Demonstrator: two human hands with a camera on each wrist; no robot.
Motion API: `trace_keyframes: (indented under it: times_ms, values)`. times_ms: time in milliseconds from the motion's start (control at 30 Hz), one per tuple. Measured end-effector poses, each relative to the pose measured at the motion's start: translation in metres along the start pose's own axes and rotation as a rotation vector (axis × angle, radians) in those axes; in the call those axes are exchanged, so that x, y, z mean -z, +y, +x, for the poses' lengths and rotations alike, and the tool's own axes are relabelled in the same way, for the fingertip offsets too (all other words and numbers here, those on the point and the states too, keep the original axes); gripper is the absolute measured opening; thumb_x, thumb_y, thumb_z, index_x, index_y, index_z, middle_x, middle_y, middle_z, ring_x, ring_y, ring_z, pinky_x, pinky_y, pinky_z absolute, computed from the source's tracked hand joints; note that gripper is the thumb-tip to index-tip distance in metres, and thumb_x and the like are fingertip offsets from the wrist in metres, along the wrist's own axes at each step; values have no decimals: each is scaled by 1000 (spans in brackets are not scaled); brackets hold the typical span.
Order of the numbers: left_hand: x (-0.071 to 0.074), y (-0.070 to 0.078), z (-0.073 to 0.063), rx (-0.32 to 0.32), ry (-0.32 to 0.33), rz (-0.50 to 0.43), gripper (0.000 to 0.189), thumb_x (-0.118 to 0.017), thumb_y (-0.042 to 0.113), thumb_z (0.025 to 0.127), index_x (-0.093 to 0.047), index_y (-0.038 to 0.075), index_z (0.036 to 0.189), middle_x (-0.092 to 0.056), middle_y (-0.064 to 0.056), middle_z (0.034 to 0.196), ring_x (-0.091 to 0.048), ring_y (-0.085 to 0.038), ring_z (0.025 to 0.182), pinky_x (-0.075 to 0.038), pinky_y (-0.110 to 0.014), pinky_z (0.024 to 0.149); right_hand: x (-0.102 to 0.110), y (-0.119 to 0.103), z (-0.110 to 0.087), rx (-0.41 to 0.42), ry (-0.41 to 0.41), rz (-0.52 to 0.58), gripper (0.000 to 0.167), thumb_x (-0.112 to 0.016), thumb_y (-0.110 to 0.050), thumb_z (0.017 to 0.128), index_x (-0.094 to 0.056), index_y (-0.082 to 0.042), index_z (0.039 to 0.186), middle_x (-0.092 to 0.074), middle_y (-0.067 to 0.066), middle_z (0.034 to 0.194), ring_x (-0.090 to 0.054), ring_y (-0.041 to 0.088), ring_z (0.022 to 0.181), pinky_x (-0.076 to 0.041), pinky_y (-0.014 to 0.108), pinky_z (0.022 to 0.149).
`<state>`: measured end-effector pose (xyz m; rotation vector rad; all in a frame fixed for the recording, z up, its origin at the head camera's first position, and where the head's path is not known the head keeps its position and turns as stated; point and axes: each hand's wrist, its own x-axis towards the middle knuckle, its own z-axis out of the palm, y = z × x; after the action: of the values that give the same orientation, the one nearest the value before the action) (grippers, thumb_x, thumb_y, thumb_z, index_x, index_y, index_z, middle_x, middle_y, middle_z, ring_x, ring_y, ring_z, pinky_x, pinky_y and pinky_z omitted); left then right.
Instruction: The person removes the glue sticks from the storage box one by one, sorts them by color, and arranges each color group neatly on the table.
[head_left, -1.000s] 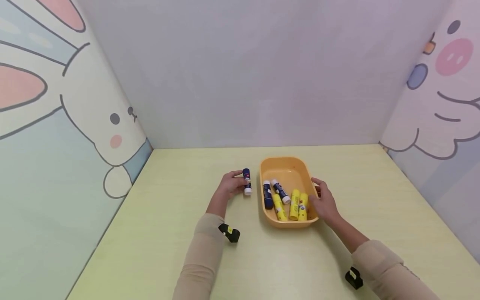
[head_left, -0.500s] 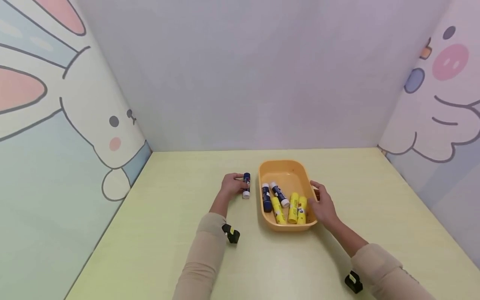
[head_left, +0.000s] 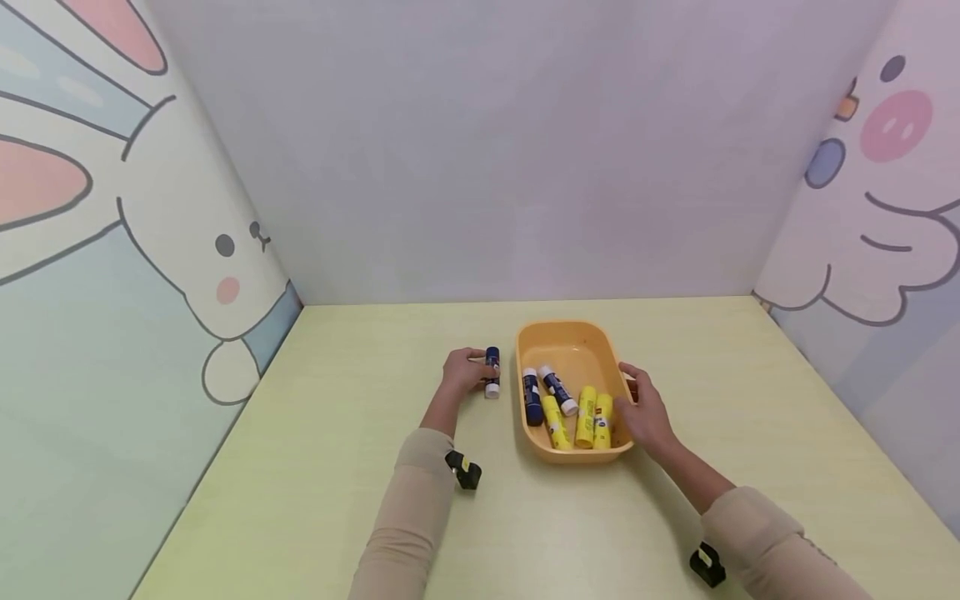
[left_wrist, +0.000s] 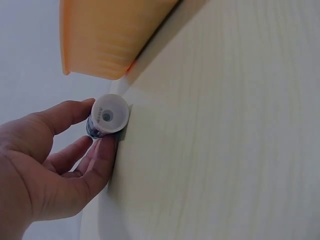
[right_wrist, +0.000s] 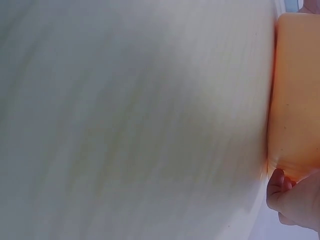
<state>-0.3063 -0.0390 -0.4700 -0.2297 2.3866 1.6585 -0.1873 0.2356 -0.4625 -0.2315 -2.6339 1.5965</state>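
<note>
"Orange tray [head_left: 566, 457] on the tabletop [head_left: 570, 533]: what touches it?"

"The right hand [head_left: 648, 410] grips its right side; the left hand [head_left: 465, 372] pinches a navy glue stick [head_left: 492, 359] just left of the tray."

"And inside it?"

"Two more navy glue sticks [head_left: 532, 400], three yellow glue sticks [head_left: 586, 417]."

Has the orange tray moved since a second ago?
No. In the head view, the orange tray keeps its place against the back edge of the table; its slight shift in the picture matches the camera's.
</note>
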Motion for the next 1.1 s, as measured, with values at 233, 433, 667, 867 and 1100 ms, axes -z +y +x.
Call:
trace_keyframes:
  times_ms: [233,433,667,867,1100]
  values:
    - [-2,0,-1,4,15,1,53,-78,8,74,-59,2,122,-60,-19,110,-63,-20,77,-53,-26,59,1,0,-1,-3,-1,17,58,-40,1,90,-20,-3,145,-38,28,131,-42,40,116,-40,53,93]
    - [-2,0,-1,5,21,16,53,-79,9,74,-59,3,123,-59,-19,111,-62,-19,75,-53,-26,59,1,1,0,-6,-2,13,58,-40,0,90,-20,-3,145,-38,28,131,-42,40,116,-40,53,93]
    - [4,1,-8,-29,18,43,54,-78,15,74,-58,3,123,-64,-16,103,-61,-19,64,-51,-28,57,0,0,0,-12,-9,17,58,-39,0,91,-19,-3,145,-37,28,132,-42,40,116,-39,53,93]
    - [8,2,-17,-80,30,68,54,-78,17,74,-59,4,123,-66,-12,96,-60,-21,65,-48,-28,55,0,-3,-2,-13,0,19,58,-40,1,90,-21,-3,144,-37,28,131,-42,40,115,-40,53,93]
    - [11,5,-23,-75,5,4,54,-76,15,76,-57,4,125,-64,-13,102,-62,-25,83,-53,-33,65,0,-3,-1,-15,12,13,59,-40,1,88,-22,-2,144,-38,27,130,-43,39,114,-41,53,91]
